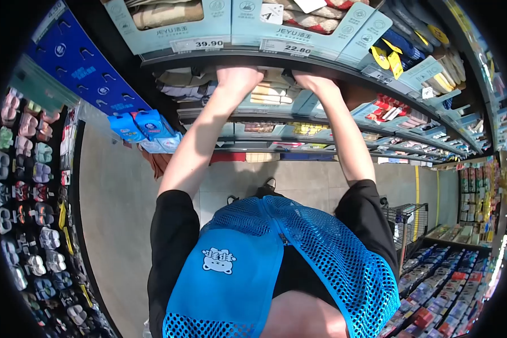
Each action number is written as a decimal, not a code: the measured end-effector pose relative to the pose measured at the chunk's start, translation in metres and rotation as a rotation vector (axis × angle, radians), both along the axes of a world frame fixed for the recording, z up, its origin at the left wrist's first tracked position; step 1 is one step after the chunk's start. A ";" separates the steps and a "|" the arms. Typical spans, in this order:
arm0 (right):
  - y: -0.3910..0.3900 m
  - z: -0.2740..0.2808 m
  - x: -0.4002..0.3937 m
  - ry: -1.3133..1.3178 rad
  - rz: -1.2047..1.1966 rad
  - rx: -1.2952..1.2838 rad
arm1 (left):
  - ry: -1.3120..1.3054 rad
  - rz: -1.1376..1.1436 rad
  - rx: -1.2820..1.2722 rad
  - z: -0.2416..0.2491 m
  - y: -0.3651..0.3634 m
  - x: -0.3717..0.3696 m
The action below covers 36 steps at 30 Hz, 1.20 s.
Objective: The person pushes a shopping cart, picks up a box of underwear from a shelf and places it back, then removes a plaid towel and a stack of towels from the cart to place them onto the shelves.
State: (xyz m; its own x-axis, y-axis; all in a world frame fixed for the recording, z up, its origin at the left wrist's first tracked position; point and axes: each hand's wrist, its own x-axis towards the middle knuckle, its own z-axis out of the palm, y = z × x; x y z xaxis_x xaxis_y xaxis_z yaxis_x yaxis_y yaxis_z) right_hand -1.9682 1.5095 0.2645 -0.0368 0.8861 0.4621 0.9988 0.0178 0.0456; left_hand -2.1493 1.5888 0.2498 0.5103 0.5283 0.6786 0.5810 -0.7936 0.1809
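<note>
Both arms stretch forward to a store shelf of folded textiles in pale blue boxes. My left hand (239, 76) reaches under the upper shelf edge (236, 61), its fingers hidden in the shadow there. At the same height, to the right, my right hand (315, 81) is also partly beneath that edge, fingers hidden, close to something small and dark. Between and below the hands lie folded cream cloths (270, 93) in a box. Grey and white folded cloths (183, 84) lie left of my left hand.
Blue packets (146, 129) hang at the shelf's left end beside a blue hook panel (84, 56). Slippers (39, 208) fill a rack at far left. A wire cart (405, 222) stands at right, near a display of packaged goods (445, 287).
</note>
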 end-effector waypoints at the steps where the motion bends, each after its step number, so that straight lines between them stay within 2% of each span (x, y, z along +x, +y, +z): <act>1: -0.011 0.000 -0.006 0.020 0.074 0.093 | -0.032 0.009 -0.008 -0.004 0.003 -0.002; 2: -0.025 -0.001 -0.014 0.045 0.149 0.182 | -0.031 0.021 -0.021 -0.004 0.001 -0.007; 3: -0.041 -0.002 -0.022 -0.102 0.101 0.168 | -0.031 0.024 0.018 0.002 -0.001 -0.011; 4: -0.038 0.006 -0.022 -0.099 0.109 0.163 | -0.031 0.026 0.061 0.003 -0.001 -0.013; 5: -0.040 0.015 -0.023 -0.055 -0.064 -0.165 | -0.056 -0.050 0.124 -0.006 0.004 -0.015; 6: -0.047 0.020 -0.022 -0.007 -0.243 -0.508 | 0.116 -0.028 -0.097 -0.011 0.004 -0.021; 8: -0.047 0.018 -0.007 0.001 -0.168 -0.392 | 0.320 -0.087 -0.172 -0.011 0.014 -0.029; 10: -0.037 0.007 0.009 -0.178 0.069 -0.067 | 0.318 -0.210 -0.149 -0.007 0.029 -0.031; 12: -0.028 0.011 0.015 -0.160 0.079 -0.092 | 0.339 -0.321 -0.245 -0.009 0.043 -0.031; 13: -0.023 0.007 0.022 -0.156 0.117 0.009 | 0.266 -0.292 -0.111 -0.019 0.057 -0.023; 15: -0.019 0.007 0.022 -0.151 0.169 0.107 | 0.246 -0.294 -0.164 -0.012 0.053 -0.027; 17: -0.018 0.012 0.018 -0.054 0.042 -0.211 | 0.214 -0.312 -0.261 0.000 0.049 -0.031; 18: -0.018 0.016 0.013 -0.050 0.051 -0.216 | 0.199 -0.323 -0.314 0.006 0.044 -0.032; 20: -0.022 0.026 0.000 0.148 -0.002 -0.548 | 0.176 -0.347 -0.427 0.016 0.029 -0.032; 21: -0.027 0.031 -0.005 0.182 -0.006 -0.542 | 0.165 -0.358 -0.475 0.020 0.024 -0.031; 22: -0.026 0.000 0.016 0.354 0.036 -0.348 | 0.156 -0.372 -0.522 0.022 0.020 -0.029; 23: -0.022 0.008 0.015 0.359 -0.011 -0.310 | -0.053 -0.276 -0.345 0.021 0.019 -0.022; 25: -0.015 0.018 0.021 0.356 -0.056 -0.259 | -0.042 -0.265 -0.331 0.019 0.019 -0.019; 27: -0.009 0.005 0.044 0.017 -0.066 -0.050 | -0.026 -0.242 -0.326 0.017 0.020 -0.017; 28: 0.000 -0.003 0.046 -0.144 -0.059 0.176 | -0.019 -0.232 -0.317 0.017 0.020 -0.016; 30: 0.003 -0.007 0.047 -0.169 -0.027 0.293 | -0.001 -0.203 -0.328 0.015 0.022 -0.015; 36: -0.003 0.008 0.040 -0.025 0.031 0.060 | 0.089 -0.109 -0.400 0.010 0.028 -0.013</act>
State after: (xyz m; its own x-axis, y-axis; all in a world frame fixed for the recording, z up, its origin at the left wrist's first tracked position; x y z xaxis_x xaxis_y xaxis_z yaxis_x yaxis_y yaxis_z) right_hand -1.9280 1.5066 0.2725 -0.0760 0.8553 0.5125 0.9964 0.0451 0.0725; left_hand -2.1619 1.6163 0.2602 0.6249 0.6810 0.3819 0.5248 -0.7285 0.4403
